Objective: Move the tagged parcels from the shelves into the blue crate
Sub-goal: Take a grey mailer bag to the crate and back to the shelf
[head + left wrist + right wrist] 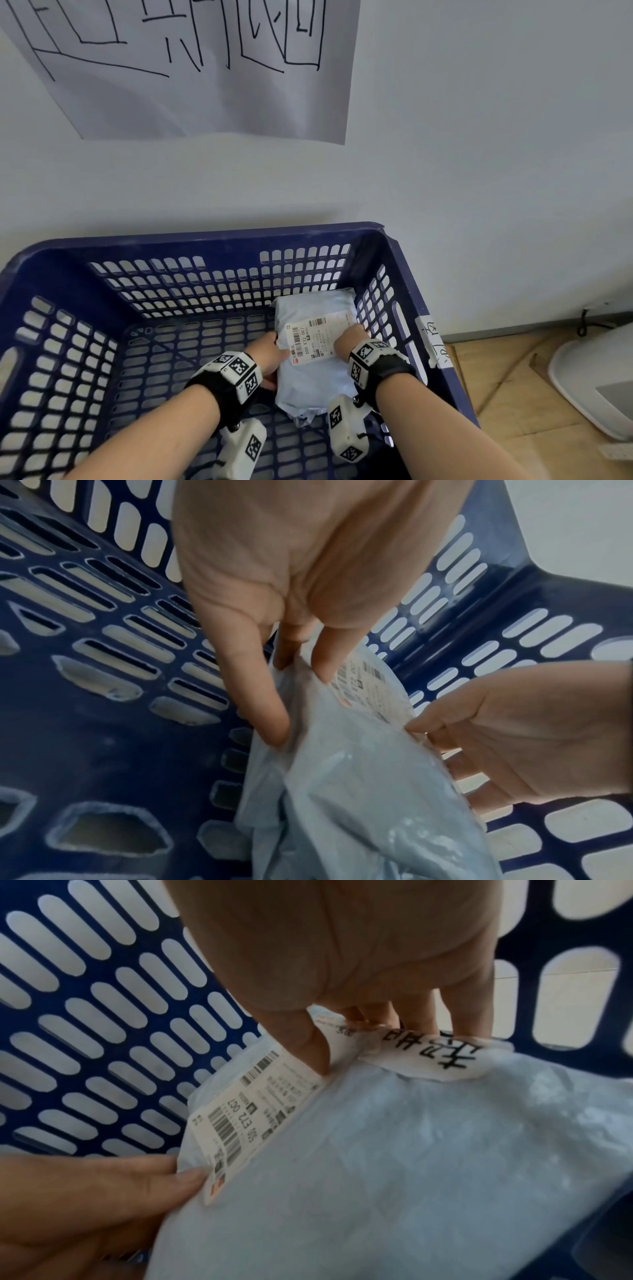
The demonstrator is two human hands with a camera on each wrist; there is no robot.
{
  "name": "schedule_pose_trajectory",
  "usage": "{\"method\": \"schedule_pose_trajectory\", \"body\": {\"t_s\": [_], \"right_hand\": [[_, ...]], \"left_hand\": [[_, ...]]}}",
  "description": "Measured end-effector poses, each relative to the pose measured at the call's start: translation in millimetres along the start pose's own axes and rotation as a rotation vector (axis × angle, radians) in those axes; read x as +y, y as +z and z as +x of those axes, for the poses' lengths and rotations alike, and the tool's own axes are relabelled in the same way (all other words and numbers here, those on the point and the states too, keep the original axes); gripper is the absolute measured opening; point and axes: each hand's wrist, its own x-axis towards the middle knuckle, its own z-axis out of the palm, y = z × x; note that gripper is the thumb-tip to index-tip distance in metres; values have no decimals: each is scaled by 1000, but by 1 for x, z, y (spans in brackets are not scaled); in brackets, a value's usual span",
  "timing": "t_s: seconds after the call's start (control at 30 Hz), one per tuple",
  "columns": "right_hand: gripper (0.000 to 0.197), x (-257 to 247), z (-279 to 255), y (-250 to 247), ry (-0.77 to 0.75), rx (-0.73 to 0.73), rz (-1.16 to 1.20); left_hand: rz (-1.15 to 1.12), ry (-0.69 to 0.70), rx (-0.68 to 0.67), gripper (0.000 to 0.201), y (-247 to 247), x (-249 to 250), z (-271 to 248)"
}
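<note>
1. Crate (pixel 205 236) room: the blue crate's slotted floor is bare across its whole left half, and the parcel (pixel 315 377) sits low in the right side, close to the right wall.
2. Left hand (pixel 270 356) grips the parcel's left edge, thumb (pixel 329 653) on top by the shipping label (pixel 317 339), fingers under.
3. Right hand (pixel 349 339) pinches the right edge, thumb (pixel 308 1042) on the label, fingers curled behind, next to a handwritten paper tag (pixel 435 1053).
</note>
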Motion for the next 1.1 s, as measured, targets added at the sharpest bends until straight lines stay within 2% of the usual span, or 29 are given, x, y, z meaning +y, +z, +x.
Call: {"method": "schedule_pose_trajectory", "body": {"t_s": [0.1, 0.2, 0.3, 0.47, 0.63, 0.73, 0.93, 1.1], "right_hand": [[46, 1, 2, 3, 16, 8, 181], [67, 2, 11, 9, 81, 28, 145], [75, -2, 9, 12, 96, 45, 201], [73, -6, -1, 13, 79, 119, 93], [76, -9, -10, 8, -69, 251, 94], [75, -14, -17, 2, -163, 278, 100], [69, -22, -38, -7, -256, 281, 73], [53, -28, -68, -23, -363, 347, 56]], "left_hand": [[36, -10, 11, 29, -2, 1, -4], [104, -22, 35, 38, -4, 0, -3], [155, -20, 51, 43, -6, -1, -2], [235, -17, 93, 43, -11, -1, -3], [425, 94, 193, 50, -22, 5, 1], [480, 121, 226, 56, -29, 10, -6], [476, 282, 311, 53, -39, 17, -33], [496, 416, 407, 59, -47, 23, -68]]}}
